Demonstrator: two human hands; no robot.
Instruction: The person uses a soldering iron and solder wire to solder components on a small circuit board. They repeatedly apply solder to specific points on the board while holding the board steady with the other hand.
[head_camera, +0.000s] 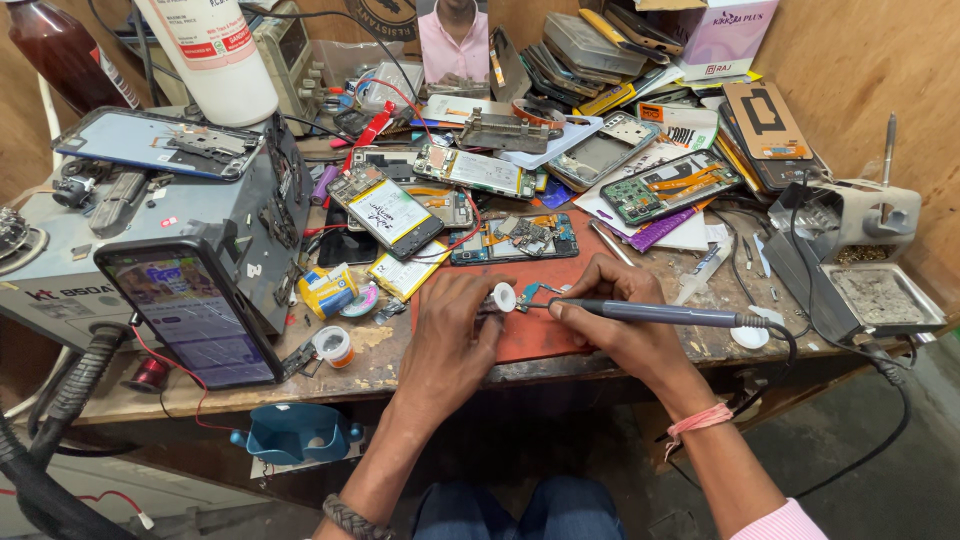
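Observation:
My right hand (612, 320) grips a grey soldering iron (665, 315) like a pen, its tip pointing left at a small teal circuit part (530, 293) on the red work mat (535, 335). My left hand (450, 335) rests on the mat beside that part, fingers pinched on a small white round piece (503, 297). The iron's black cable (790, 335) runs off to the right.
Opened phones and circuit boards (470, 170) crowd the bench behind the mat. A lit phone (190, 310) leans on a grey station box (150, 215) at left. A soldering stand with tray (870, 290) sits at right. A white bottle (215, 55) stands far left.

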